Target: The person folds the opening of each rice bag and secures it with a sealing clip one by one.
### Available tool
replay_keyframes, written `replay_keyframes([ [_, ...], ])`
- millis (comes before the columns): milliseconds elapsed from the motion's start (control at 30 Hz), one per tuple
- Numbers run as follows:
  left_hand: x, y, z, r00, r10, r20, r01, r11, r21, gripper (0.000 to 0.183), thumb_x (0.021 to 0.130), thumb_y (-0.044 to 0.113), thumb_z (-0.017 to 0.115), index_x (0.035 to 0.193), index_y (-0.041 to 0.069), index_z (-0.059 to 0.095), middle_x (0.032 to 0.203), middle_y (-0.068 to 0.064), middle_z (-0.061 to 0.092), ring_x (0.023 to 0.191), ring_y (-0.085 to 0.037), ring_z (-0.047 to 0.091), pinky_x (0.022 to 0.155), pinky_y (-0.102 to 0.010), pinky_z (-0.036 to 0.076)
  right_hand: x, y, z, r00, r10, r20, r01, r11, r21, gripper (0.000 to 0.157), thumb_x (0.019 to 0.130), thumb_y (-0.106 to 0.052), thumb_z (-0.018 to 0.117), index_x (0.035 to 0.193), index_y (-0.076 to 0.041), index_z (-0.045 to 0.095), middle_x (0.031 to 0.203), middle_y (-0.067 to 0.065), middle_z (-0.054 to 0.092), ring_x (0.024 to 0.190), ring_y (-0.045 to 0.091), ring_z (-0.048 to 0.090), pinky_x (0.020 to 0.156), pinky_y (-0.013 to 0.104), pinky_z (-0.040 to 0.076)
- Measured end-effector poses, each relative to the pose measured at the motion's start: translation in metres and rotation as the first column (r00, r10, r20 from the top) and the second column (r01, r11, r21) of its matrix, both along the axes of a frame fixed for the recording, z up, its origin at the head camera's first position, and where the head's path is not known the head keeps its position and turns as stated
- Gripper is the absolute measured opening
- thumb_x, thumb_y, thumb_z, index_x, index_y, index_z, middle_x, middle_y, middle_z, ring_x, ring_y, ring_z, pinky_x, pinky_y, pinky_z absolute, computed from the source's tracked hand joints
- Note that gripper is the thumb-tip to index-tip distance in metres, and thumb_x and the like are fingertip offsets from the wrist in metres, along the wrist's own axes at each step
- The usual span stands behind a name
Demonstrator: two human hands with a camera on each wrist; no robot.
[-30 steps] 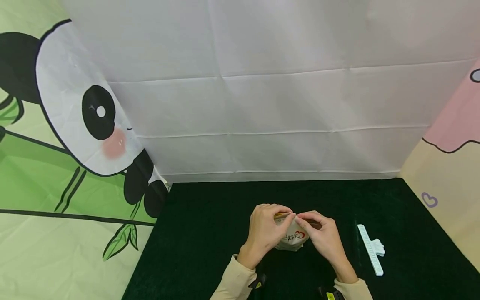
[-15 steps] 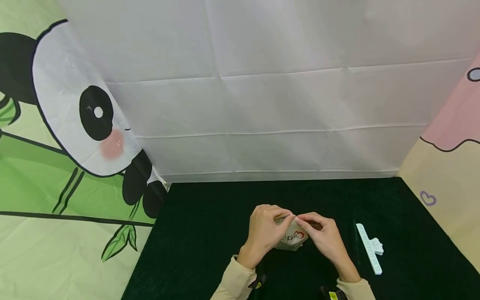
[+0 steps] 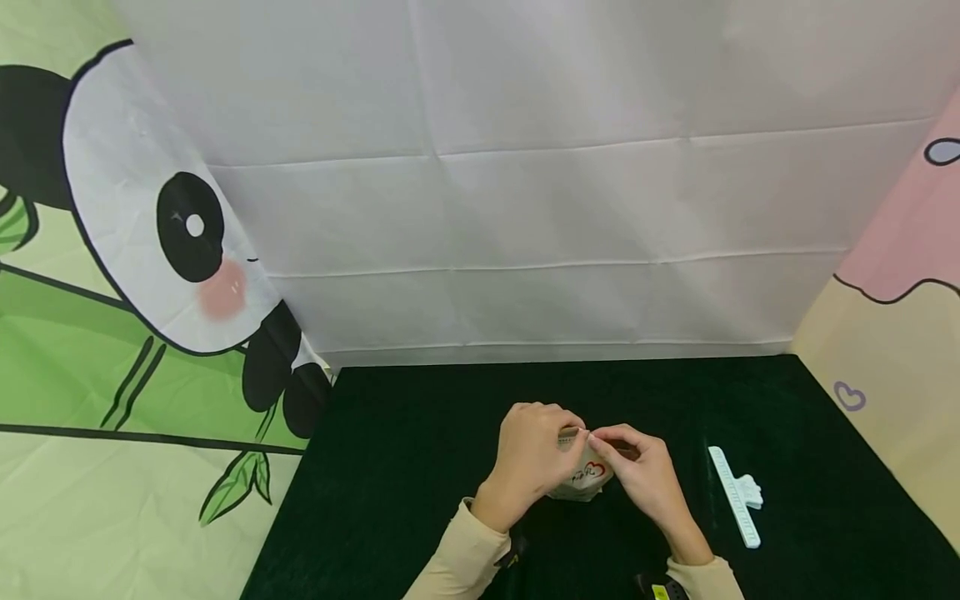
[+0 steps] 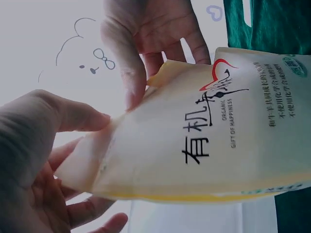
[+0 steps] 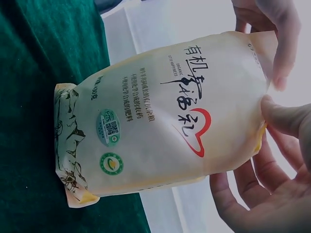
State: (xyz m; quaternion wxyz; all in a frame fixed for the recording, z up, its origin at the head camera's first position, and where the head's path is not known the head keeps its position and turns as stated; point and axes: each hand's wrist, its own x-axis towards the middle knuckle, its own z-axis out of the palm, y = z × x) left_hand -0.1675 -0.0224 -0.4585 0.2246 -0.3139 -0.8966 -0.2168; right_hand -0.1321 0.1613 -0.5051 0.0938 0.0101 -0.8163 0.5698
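A cream paper food bag (image 3: 581,485) with black lettering and a red heart stands upright on the dark green cloth, between the two hands. My left hand (image 3: 531,454) pinches its top edge, thumb on the printed face and fingers behind. Close beside it, my right hand (image 3: 643,477) pinches the same edge, the two thumbs nearly meeting at the middle. In the left wrist view, the bag's top (image 4: 80,167) looks flattened near the left thumb. The right wrist view shows the bag's whole front (image 5: 150,121), with round green labels low down. Whether its mouth is sealed, I cannot tell.
A pale bag clip (image 3: 735,497) lies on the green-covered table (image 3: 420,500), to the right of my right hand. White cloth (image 3: 555,208) hangs behind the table. A panda-printed cloth (image 3: 187,250) hangs at the left, a pink and cream one at the right.
My left hand and forearm have tilted slightly, the hand rising a little at the bag's top. Both hands keep their pinch. The whole head view has shifted slightly.
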Motion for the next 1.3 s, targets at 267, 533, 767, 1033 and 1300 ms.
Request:
replay_keyframes([
  [267,0.001,0.005,-0.003,1.0,-0.004,-0.025,0.003,0.999,-0.042,0.014,0.098,0.03,0.076,0.089,0.024,0.085,0.086,0.011,0.08,0.074,-0.007,0.069,0.079,-0.026,0.057,0.001,0.008,-0.003,0.997,0.071,-0.037,-0.071,0.997,0.013,0.016,0.105,-0.018,0.068,0.114,-0.011,0.079,0.111,0.007,0.078,0.096,0.009,0.07,0.086,0.022,0.058],
  [533,0.0,0.004,0.001,0.999,-0.027,0.022,0.028,0.999,-0.04,0.012,0.099,0.028,0.077,0.092,0.022,0.085,0.088,0.009,0.08,0.072,-0.006,0.066,0.071,-0.018,0.05,0.0,0.019,-0.001,0.995,0.104,0.005,-0.104,0.994,0.045,0.023,0.109,-0.022,0.063,0.119,-0.009,0.078,0.116,0.01,0.078,0.091,0.007,0.065,0.078,0.022,0.055],
  [767,0.0,0.004,0.0,0.998,-0.037,0.059,0.039,0.999,-0.031,0.013,0.099,0.027,0.076,0.093,0.021,0.085,0.089,0.008,0.08,0.071,-0.005,0.065,0.068,-0.014,0.047,0.001,0.017,-0.004,0.996,0.09,0.027,-0.091,0.996,0.014,0.021,0.108,-0.022,0.064,0.118,-0.01,0.078,0.116,0.009,0.078,0.096,0.005,0.069,0.083,0.022,0.057],
  [1033,0.0,0.004,0.0,0.998,-0.041,0.051,0.042,0.999,-0.034,0.014,0.099,0.026,0.074,0.091,0.021,0.085,0.088,0.008,0.08,0.069,-0.004,0.064,0.066,-0.012,0.045,0.001,0.01,-0.006,0.996,0.065,-0.057,-0.064,0.998,0.014,0.014,0.105,-0.017,0.068,0.112,-0.011,0.079,0.11,0.008,0.078,0.093,0.003,0.07,0.08,0.021,0.058],
  [1300,0.0,0.004,0.003,0.999,-0.034,0.011,0.034,0.997,-0.07,0.015,0.097,0.03,0.076,0.089,0.022,0.085,0.086,0.009,0.079,0.069,-0.005,0.064,0.066,-0.013,0.045,0.002,0.004,-0.009,0.993,0.014,-0.121,-0.011,1.0,0.029,0.01,0.103,-0.013,0.071,0.106,-0.015,0.08,0.104,0.001,0.078,0.094,0.002,0.068,0.086,0.02,0.057],
])
